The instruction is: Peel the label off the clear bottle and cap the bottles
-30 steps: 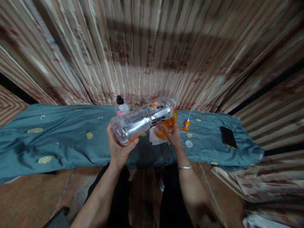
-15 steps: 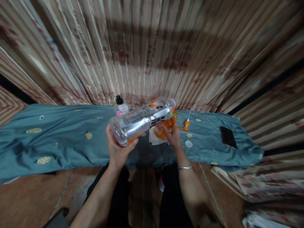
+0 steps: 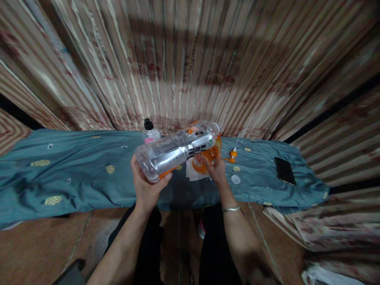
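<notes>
My left hand is wrapped round the base end of a large clear plastic bottle with a silver label. The bottle lies tilted nearly on its side, its neck toward the upper right. My right hand grips an orange see-through bottle below it. The clear bottle's mouth is over the top of the orange one; whether they touch is hidden. Under the orange bottle lies a pale cloth. An orange pump head with a clear tube rests right of my right hand, near a white round cap.
A clear bottle with a black cap and pink label stands behind the left hand. A black phone lies at the right on the blue-green patterned cloth. A striped curtain hangs right behind. My legs are beneath the front edge.
The clear bottle's base end has shifted very slightly left with my left hand. My right hand and the orange bottle stay nearly in place.
</notes>
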### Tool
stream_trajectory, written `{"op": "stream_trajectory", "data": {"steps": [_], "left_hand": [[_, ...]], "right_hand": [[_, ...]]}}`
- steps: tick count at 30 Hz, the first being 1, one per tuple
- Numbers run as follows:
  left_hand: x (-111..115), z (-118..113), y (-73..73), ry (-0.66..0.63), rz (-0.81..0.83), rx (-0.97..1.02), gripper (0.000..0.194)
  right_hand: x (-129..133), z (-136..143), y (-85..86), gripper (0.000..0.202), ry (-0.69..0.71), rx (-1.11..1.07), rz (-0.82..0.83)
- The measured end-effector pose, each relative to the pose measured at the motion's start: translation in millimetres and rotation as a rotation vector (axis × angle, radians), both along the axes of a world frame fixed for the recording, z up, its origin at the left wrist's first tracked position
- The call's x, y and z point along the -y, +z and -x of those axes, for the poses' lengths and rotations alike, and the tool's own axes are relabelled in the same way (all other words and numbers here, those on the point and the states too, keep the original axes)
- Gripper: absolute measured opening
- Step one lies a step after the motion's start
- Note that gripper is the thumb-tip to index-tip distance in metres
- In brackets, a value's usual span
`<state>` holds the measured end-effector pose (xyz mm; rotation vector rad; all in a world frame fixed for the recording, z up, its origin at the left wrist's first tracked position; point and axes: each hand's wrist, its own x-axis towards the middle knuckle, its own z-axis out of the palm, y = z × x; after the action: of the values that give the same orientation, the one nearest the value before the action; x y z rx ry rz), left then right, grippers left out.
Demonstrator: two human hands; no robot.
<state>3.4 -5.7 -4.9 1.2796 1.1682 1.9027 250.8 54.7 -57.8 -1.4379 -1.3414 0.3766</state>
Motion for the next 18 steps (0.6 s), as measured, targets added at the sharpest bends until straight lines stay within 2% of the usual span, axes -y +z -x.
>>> {"op": "stream_trajectory", "data": {"steps": [12, 18], "left_hand": [[-1.6, -0.1, -3.0, 0.007, -0.04, 0.052, 0.097], [-1.7, 2.0, -4.3, -0.001, -0.069, 0.006, 0.098]], "right_hand": [[-0.5, -0.8, -1.6, 0.068, -0.011, 0.011, -0.021], [-0.9, 0.1, -1.4, 0.071, -0.026, 0.022, -0.032]]}}
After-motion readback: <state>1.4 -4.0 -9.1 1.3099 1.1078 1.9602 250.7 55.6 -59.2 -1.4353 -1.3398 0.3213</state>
